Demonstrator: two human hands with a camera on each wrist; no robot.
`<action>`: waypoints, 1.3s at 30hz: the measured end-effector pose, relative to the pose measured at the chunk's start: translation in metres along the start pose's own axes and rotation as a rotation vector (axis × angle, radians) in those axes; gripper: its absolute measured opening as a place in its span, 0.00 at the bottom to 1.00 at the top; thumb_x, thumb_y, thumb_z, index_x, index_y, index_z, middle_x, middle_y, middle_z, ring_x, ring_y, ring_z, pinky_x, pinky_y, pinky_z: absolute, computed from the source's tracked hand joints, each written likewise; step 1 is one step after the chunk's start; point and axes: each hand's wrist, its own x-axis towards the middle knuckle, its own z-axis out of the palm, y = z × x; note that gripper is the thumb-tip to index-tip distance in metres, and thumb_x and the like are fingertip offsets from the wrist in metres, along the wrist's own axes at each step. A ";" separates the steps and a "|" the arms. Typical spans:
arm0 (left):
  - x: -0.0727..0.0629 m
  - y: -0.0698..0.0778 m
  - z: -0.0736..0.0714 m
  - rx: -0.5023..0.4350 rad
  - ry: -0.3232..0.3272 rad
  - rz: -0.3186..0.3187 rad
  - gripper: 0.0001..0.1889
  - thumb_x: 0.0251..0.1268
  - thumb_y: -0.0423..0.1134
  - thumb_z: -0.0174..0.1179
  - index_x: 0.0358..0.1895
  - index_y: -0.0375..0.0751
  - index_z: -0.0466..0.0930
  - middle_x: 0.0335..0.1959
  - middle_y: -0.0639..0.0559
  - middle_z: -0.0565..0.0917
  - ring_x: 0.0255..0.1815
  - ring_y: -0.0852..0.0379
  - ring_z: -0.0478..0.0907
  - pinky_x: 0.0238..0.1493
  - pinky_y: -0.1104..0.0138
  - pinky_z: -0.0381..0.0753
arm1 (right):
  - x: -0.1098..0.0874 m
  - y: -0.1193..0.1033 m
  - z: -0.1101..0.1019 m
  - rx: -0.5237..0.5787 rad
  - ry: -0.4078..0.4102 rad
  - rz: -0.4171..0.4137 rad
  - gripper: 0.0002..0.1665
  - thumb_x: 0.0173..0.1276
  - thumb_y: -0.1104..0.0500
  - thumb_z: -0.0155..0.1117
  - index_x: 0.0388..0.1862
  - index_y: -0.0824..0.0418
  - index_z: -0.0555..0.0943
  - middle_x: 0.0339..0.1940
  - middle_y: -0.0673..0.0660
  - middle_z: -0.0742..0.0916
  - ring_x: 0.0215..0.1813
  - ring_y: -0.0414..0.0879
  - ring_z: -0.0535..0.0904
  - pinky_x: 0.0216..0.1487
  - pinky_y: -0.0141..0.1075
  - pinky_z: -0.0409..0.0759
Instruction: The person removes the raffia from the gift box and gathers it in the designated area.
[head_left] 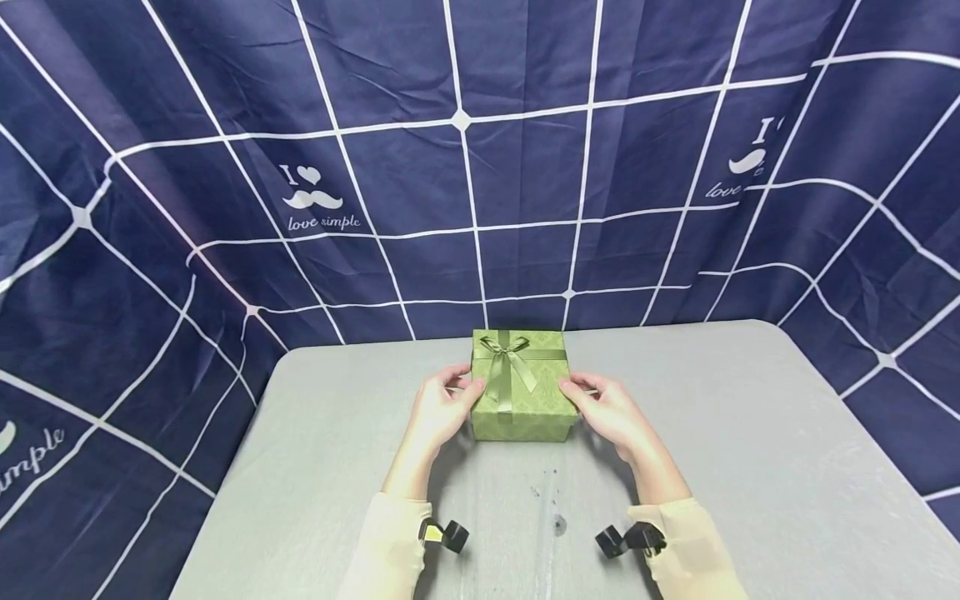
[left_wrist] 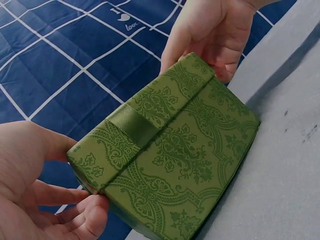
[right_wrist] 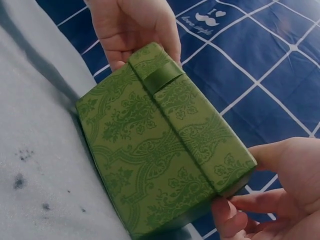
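A green gift box (head_left: pixel 522 427) with a darker damask pattern stands on the table, its lid (head_left: pixel 543 392) on. A green satin ribbon crosses the lid and ends in a bow (head_left: pixel 505 348) towards the upper left. My left hand (head_left: pixel 444 404) grips the lid's left side, thumb on the top edge and fingertips at the lower rim, as the left wrist view shows. On the opposite side my right hand (head_left: pixel 607 410) pinches the lid the same way, its fingertips (right_wrist: pixel 223 209) at the seam between lid and base. The inside of the box is hidden.
The grey table (head_left: pixel 330 433) has a few dark specks (head_left: pixel 559 525) in front of the box. A navy curtain (head_left: pixel 405 183) with white grid lines hangs behind the table and along both sides. Each sleeved wrist wears a small black camera mount (head_left: pixel 454 536).
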 end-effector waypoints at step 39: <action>-0.003 0.005 0.002 -0.051 0.025 0.014 0.25 0.71 0.42 0.71 0.65 0.32 0.86 0.47 0.43 0.91 0.44 0.51 0.90 0.54 0.57 0.88 | -0.006 -0.011 -0.006 -0.019 0.045 -0.019 0.37 0.85 0.46 0.63 0.78 0.72 0.74 0.69 0.69 0.84 0.68 0.60 0.80 0.66 0.44 0.79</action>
